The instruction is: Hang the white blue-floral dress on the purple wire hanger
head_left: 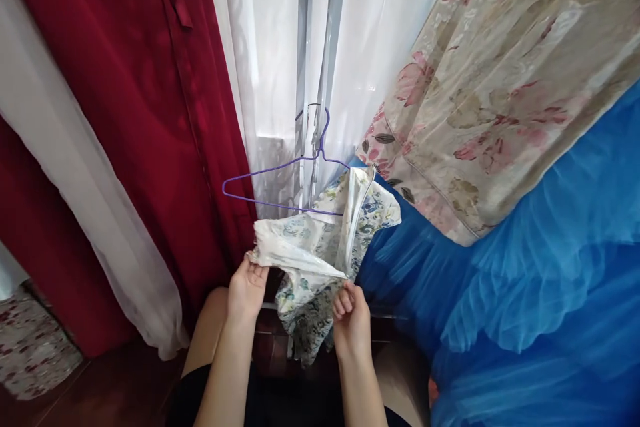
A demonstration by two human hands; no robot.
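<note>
A white garment with a blue and green flower print (320,247) hangs bunched on the right side of a purple wire hanger (280,187). The hanger's hook catches on a metal frame in front of the sheer curtain. My left hand (246,290) pinches the garment's lower left edge. My right hand (351,317) is closed on the fabric's lower right fold. Both hands pull a stretch of the cloth taut between them.
A dark red curtain (125,100) and a white sheer curtain (265,47) hang at the left and middle. A floral cloth (500,93) and blue tulle fabric (525,280) fill the right. Below lie my knees and a dark wooden floor (110,387).
</note>
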